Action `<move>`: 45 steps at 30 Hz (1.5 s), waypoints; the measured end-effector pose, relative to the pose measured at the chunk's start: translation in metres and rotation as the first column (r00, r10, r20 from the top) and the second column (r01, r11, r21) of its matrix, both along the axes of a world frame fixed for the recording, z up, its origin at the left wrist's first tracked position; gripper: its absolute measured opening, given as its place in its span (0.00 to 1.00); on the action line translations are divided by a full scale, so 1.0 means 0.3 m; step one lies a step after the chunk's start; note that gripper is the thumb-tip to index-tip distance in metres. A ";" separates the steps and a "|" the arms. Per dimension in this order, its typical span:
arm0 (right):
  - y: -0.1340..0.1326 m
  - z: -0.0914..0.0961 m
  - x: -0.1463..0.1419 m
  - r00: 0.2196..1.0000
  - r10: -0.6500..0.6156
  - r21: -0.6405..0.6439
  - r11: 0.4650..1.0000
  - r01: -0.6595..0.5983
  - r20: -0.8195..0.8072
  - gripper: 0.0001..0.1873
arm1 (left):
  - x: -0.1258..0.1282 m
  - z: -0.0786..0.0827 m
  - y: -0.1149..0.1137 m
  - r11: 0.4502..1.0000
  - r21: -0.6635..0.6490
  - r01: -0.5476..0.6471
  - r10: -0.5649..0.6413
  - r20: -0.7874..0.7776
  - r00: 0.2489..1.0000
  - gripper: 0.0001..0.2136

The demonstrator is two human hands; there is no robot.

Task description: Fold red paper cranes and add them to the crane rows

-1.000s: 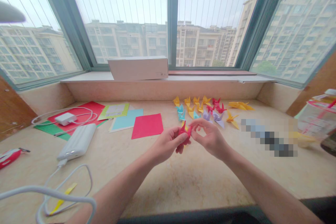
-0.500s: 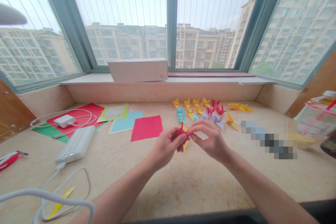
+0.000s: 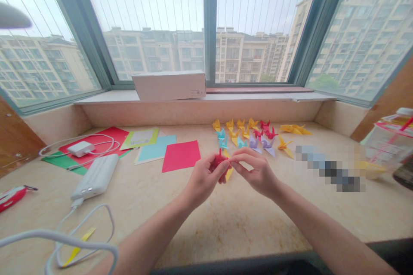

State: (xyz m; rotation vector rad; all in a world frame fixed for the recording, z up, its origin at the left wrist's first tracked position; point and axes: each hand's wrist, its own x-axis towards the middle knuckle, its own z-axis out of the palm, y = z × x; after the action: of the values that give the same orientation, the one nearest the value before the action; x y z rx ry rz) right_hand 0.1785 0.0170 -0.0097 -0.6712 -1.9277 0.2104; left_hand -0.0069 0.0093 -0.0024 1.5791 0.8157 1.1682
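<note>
A small red folded paper crane [image 3: 220, 158] is held above the counter, partly hidden by fingers. My left hand [image 3: 208, 174] is closed round its body, thumb on top. The fingertips of my right hand [image 3: 253, 167] pinch its right side. Behind the hands stand several finished paper cranes in rows: yellow ones [image 3: 240, 124], red ones [image 3: 265, 126], blue ones [image 3: 222, 136] and lilac ones [image 3: 267, 146]. Part of a yellow folded paper [image 3: 229, 175] shows below my fingers. Left of my hands lies a flat red paper square [image 3: 181, 156].
More paper sheets [image 3: 156, 149] lie at the left beside a white charger [image 3: 80, 149], a power bank [image 3: 95, 176] and looping cables [image 3: 80, 240]. A red-handled tool [image 3: 13, 197] is at the far left. At right are a blurred-out item [image 3: 329, 169] and a plastic cup [image 3: 387, 144].
My right fingertips have moved slightly left, closer against the red crane in my left hand. The crane's upright point stands a little straighter. The view has shifted slightly.
</note>
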 end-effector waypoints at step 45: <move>-0.024 0.010 -0.014 0.981 -0.161 0.096 0.984 0.151 0.104 0.06 | 0.013 0.007 -0.006 0.999 -0.010 -0.032 0.033 0.130 0.991 0.15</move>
State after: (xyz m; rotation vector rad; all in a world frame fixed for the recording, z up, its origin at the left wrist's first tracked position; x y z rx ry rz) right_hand 0.1744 0.0097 -0.0067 -0.7851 -1.9676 -0.0109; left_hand -0.0029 0.0075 -0.0004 1.4717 0.7616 1.2762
